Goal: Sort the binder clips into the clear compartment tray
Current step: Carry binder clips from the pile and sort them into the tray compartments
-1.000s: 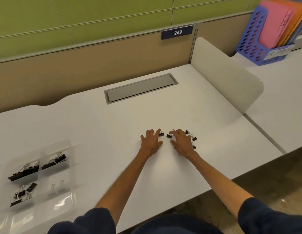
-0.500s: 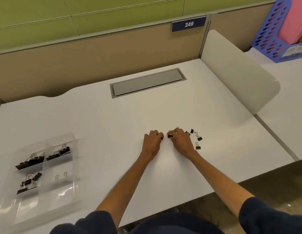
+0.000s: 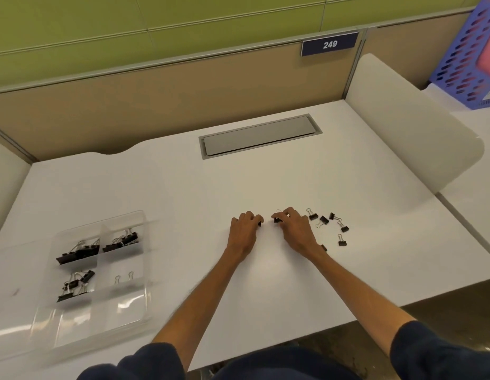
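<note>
Head view: I see the left hand (image 3: 244,232) curled, pinching a small black clip (image 3: 259,223) at its fingertips. The right hand (image 3: 296,232) pinches a second clip (image 3: 277,220) the same way. Both rest on the desk (image 3: 238,185), well right of the clear tray (image 3: 128,305). Loose clips (image 3: 323,220) lie farther right of the tray. Sorted clips (image 3: 79,252) fill the tray's far compartments.

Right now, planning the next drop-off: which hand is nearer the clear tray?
Left. The left hand is mid-desk, to the right of the clear tray; the right hand lies even farther right.
</note>
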A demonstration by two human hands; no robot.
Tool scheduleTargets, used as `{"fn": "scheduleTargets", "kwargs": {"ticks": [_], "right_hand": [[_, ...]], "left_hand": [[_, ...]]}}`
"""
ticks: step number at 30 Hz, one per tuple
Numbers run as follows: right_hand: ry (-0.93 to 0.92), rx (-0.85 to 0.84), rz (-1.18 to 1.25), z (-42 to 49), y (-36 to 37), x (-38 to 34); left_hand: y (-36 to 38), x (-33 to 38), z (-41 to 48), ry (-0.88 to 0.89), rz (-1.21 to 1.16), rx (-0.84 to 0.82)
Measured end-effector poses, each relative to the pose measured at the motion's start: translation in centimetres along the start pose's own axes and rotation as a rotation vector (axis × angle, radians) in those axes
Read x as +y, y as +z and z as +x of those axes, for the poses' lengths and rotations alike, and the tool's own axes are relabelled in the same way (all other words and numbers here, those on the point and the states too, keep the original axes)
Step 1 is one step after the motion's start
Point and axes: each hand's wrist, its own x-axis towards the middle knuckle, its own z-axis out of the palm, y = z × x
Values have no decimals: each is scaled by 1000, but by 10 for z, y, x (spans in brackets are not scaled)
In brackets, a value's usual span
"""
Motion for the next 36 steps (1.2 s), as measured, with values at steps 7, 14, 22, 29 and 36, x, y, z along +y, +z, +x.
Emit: {"fn": "scheduleTargets", "kwargs": {"ticks": [7, 14, 22, 29, 36], "right_hand": [[-116, 41, 56, 22, 15, -64], [-230, 27, 66, 40, 35, -131], [-357, -29, 93, 46, 61, -209], [-485, -94, 91, 38, 87, -273], [-562, -139, 78, 25, 112, -324]], "left_hand": [[-33, -47, -18, -78, 18, 92], [-65, -97, -42, -160, 69, 162], [-103, -162, -84, -268, 127, 241], [-140, -211, -125, -315, 176, 273], [-154, -252, -178, -338, 159, 121]]}}
